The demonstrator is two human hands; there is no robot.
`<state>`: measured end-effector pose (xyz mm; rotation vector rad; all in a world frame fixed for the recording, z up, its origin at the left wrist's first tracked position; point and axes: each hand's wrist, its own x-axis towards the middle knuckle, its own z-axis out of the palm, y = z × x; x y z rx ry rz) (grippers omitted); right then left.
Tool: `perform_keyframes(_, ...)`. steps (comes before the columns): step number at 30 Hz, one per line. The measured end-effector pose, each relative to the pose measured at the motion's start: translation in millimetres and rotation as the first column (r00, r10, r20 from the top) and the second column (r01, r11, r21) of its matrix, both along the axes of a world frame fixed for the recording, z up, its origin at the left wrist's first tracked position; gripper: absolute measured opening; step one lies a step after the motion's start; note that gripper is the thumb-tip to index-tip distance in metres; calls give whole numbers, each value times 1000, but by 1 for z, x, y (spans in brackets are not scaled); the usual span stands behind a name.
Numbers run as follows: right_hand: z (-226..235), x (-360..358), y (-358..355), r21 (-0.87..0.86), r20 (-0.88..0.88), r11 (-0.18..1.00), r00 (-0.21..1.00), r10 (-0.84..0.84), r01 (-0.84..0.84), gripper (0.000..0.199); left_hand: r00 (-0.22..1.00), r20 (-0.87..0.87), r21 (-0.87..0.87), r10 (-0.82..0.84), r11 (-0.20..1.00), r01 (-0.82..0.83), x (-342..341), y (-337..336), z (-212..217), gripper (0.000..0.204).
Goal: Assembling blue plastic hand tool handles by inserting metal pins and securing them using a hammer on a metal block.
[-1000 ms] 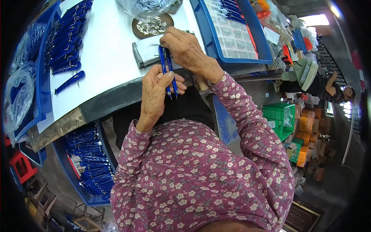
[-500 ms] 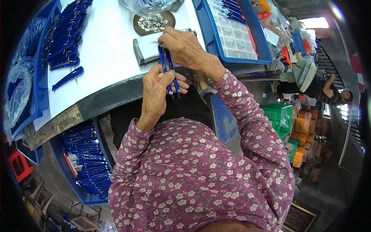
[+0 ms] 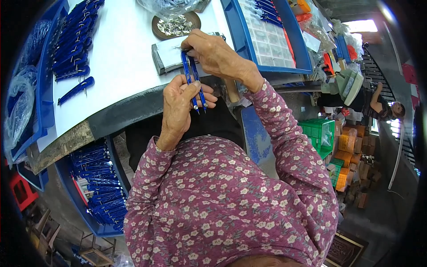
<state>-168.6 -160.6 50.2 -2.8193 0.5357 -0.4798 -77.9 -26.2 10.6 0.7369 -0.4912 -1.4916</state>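
A blue drawing compass (image 3: 187, 73) stands between my hands at the table's front edge, its two legs slightly apart and its metal tips toward me. My left hand (image 3: 177, 104) pinches the legs low down, thumb on top and fingers curled beneath. At the hinge end, the bent fingers of my right hand (image 3: 217, 54) close on the compass head and partly cover it. Just behind lies a pale block with dark edges (image 3: 168, 57). Beyond that, a round brown dish (image 3: 155, 31) holds many small metal pieces (image 3: 175, 26).
Blue compasses (image 3: 73, 44) lie in a row at left, with a single compass (image 3: 75, 91) nearer me. A blue tray (image 3: 44, 109) borders them; another tray (image 3: 106, 229) full of compasses sits below the table. At right stands a blue tray (image 3: 284, 69). Far right, another person (image 3: 377, 104) is visible.
My right wrist has shifted slightly to the right, its fingers still at the compass head. The left hand and compass stay almost in place.
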Motion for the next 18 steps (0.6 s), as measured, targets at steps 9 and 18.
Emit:
perform_keyframes(9, 13, -5, -12, 147, 164, 985, 980, -116, 92, 13, 1000, -1, 6, -7, 1000, 7, 1, 0, 2, 20)
perform_keyframes(18, 4, -3, -36, 266, 127, 964, 991, -35, 0, 18, 1000, 11, 14, -7, 1000, 6, 2, 1, 2, 20)
